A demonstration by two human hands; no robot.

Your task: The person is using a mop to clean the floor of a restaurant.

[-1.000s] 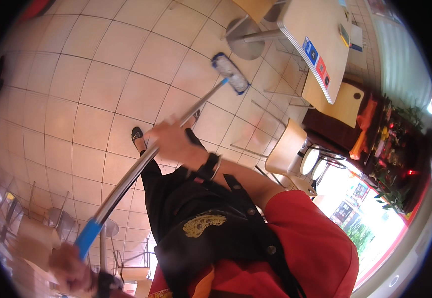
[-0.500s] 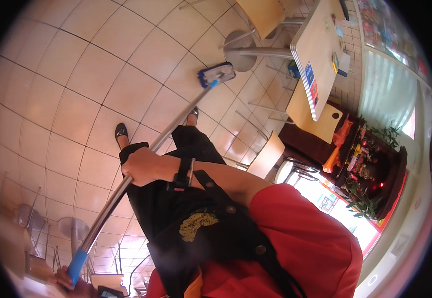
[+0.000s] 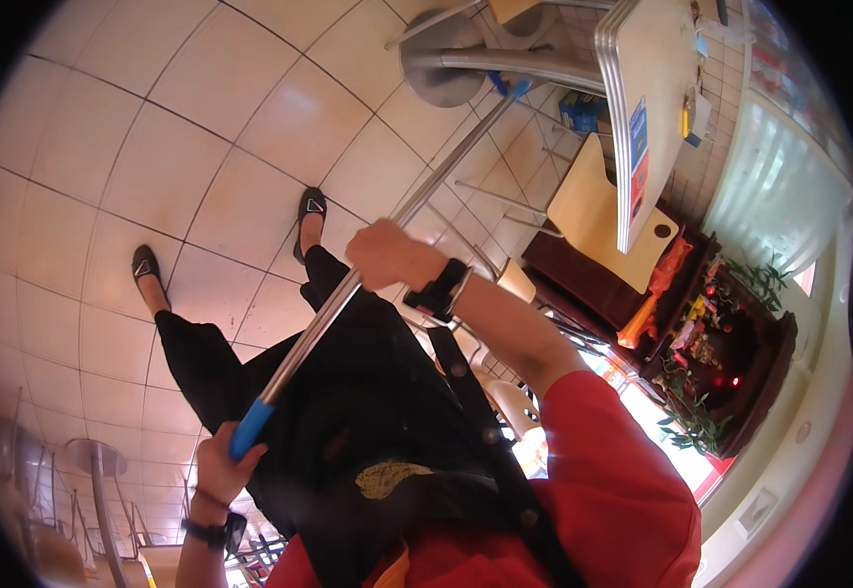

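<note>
A flat mop with a long metal pole (image 3: 314, 338) slants across the view from lower left to upper right. My left hand (image 3: 227, 465) is closed round its blue grip at the near end. Farther along, my right hand (image 3: 394, 257) wraps round the bare metal. The blue joint (image 3: 519, 88) at the far end is beneath the table (image 3: 654, 118), beside its metal leg (image 3: 515, 65). Only a bit of the mop head's blue fringe (image 3: 498, 82) shows; the leg hides the rest.
A round table base (image 3: 443, 59) stands on the tiled floor (image 3: 152, 147). Under the table is a blue-green package (image 3: 579, 111). Wooden chairs (image 3: 591, 211) line the right side, with a dark red cabinet (image 3: 752, 377) holding plants beyond. More tables and chairs (image 3: 96, 456) stand lower left.
The mop head has slid farther away and to the right, from open floor to under the table. Both hands have moved up and right with the pole, and my feet have shifted.
</note>
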